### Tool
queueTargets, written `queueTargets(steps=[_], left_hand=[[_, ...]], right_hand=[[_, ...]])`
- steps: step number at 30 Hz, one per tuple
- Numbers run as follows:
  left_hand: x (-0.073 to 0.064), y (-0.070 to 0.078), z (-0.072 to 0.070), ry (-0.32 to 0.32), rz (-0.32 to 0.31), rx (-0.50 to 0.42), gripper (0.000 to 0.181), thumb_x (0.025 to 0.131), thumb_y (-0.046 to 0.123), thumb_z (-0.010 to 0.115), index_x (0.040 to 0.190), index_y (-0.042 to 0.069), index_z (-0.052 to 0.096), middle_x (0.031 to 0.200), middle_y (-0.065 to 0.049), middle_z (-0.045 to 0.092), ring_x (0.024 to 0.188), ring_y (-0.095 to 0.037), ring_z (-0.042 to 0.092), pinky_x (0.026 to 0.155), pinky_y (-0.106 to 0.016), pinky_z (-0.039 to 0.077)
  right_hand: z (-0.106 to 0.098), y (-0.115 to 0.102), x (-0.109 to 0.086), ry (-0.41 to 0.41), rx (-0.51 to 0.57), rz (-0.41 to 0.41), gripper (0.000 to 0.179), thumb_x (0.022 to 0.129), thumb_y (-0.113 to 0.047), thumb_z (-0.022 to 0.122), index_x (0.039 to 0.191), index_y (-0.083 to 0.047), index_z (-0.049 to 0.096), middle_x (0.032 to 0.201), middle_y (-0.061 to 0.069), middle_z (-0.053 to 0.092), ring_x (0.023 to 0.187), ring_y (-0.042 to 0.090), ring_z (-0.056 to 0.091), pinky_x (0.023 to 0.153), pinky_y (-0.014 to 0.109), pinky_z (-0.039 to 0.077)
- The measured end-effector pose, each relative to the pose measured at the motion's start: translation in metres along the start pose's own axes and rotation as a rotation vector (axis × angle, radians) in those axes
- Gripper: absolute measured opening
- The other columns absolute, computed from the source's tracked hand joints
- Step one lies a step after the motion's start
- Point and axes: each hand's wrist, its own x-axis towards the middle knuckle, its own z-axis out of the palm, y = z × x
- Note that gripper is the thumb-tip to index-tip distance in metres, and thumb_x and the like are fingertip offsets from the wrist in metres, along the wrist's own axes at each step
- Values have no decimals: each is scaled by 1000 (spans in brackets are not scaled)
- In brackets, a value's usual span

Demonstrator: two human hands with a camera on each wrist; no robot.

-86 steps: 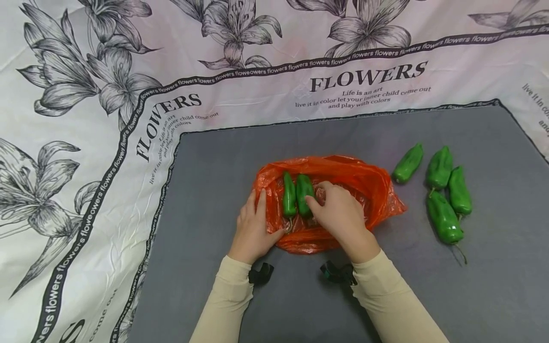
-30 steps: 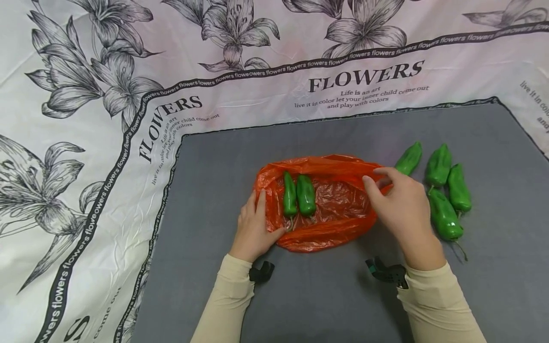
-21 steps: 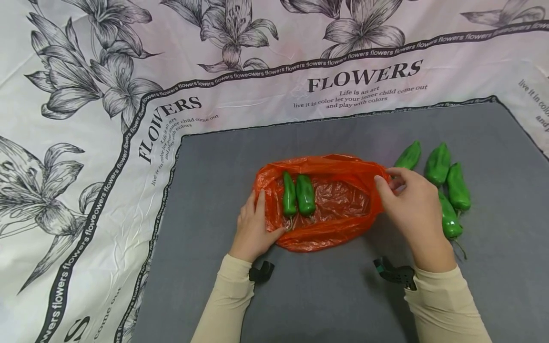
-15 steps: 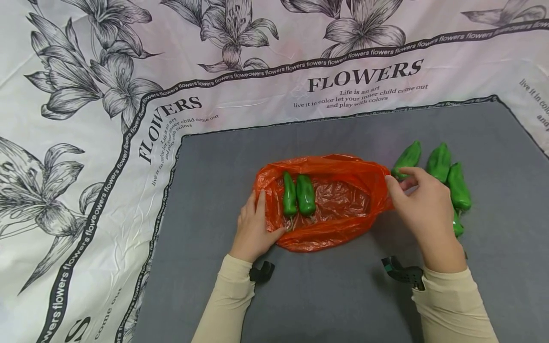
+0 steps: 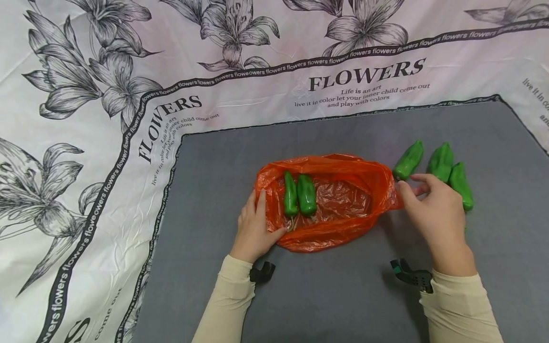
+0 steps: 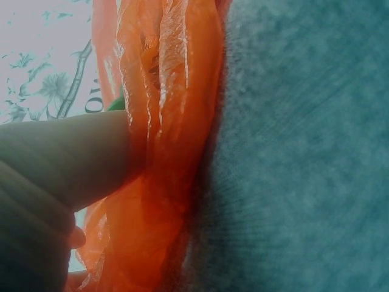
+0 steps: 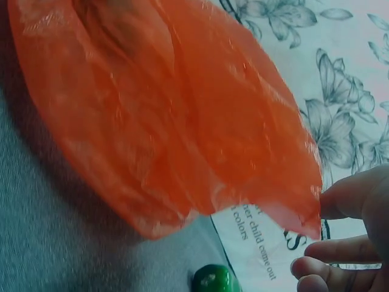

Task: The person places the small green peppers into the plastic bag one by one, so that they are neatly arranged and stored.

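Observation:
An orange-red plastic bag lies spread with its mouth upward. Side by side at its left inside are two green peppers, a slimmer one and a wider one. My left hand rests on the bag's left end, fingers fairly straight and thumb spread toward the front rim. Close by the bag's right tip is my right hand, its fingers loosely bent. In the right wrist view the thumb is right at the bag's edge, apart from the other fingers.
Beyond the right hand, a green pepper lies near the bag's right end. Two more, one farther back and one nearer, sit to its right. White flower-printed cloth borders the grey tabletop.
The right hand has drawn back from the peppers inside the bag and moved right past its rim, now covering most of the nearest loose pepper. The left hand stays on the bag.

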Motion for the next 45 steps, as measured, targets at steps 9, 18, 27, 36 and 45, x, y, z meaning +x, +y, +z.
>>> queueTargets(steps=[9, 18, 27, 36, 45], left_hand=[[0, -2, -1, -6, -10, -3, 117, 84, 43, 88, 170, 11, 15, 174, -18, 11, 150, -46, 28, 118, -62, 28], [0, 0, 0, -9, -7, -4, 115, 85, 42, 88, 170, 10, 16, 173, -19, 12, 150, -45, 28, 119, -63, 27], [-2, 0, 1, -9, -6, -32, 116, 85, 41, 88, 170, 10, 15, 174, -19, 10, 151, -46, 26, 119, -64, 26], [-2, -2, -2, -5, 7, -32, 116, 85, 40, 88, 169, 9, 15, 173, -20, 12, 150, -47, 26, 119, -64, 25], [-1, -1, 0, -5, 7, -37, 116, 85, 39, 89, 169, 9, 16, 173, -21, 11, 151, -48, 26, 119, -64, 25]], right_hand=[[-2, 16, 0, -3, -47, 52, 55, 103, -46, 56, 138, -4, 66, 105, 13, 69, 65, 13, 51, 55, 29, 40], [-5, 26, -4, -3, -83, 111, 57, 102, -46, 56, 137, -3, 65, 112, 20, 71, 86, 30, 58, 62, 35, 40], [-15, 37, -4, -13, -122, 187, 63, 101, -47, 57, 142, -1, 61, 122, 23, 68, 97, 42, 60, 57, 42, 42], [-16, 49, -5, -37, -174, 242, 67, 101, -47, 55, 146, 3, 57, 132, 28, 61, 112, 51, 56, 63, 54, 44], [-21, 63, -6, -79, -228, 295, 75, 100, -51, 56, 148, 6, 51, 129, 32, 56, 113, 52, 53, 65, 58, 44]])
